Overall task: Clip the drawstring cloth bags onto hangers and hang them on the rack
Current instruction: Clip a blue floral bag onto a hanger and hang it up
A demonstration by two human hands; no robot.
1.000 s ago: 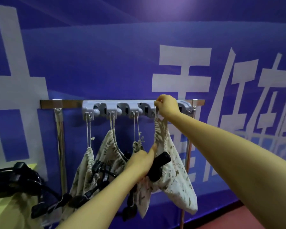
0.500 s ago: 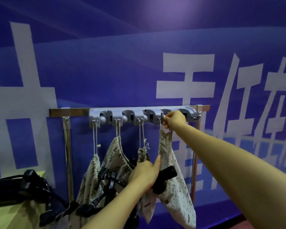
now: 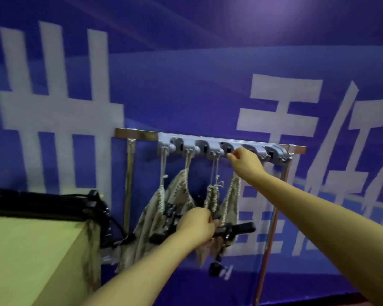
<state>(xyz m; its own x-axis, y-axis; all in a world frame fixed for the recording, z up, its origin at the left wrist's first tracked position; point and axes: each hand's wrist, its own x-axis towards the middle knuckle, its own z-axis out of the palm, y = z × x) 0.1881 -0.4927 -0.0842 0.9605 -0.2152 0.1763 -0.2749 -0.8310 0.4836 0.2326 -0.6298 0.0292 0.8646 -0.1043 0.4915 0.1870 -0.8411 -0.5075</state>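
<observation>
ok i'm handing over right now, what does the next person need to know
right hand pinches the fourth bag by its string at the grey hook strip.
left hand grips the black hanger at that bag.
done: three other bags hang by their strings further left.
left: seat this string on its hook, let go; the rightmost hook looks free, spare hangers lie on the table.

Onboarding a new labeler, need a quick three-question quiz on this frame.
1. True or false: the right hand holds the fourth bag up at the grey hook strip.
2. The left hand grips: A) a black hanger B) scissors C) a bottle.
3. How many other bags hang left of the fourth one?
Key: 1 true; 2 A; 3 three.
</observation>
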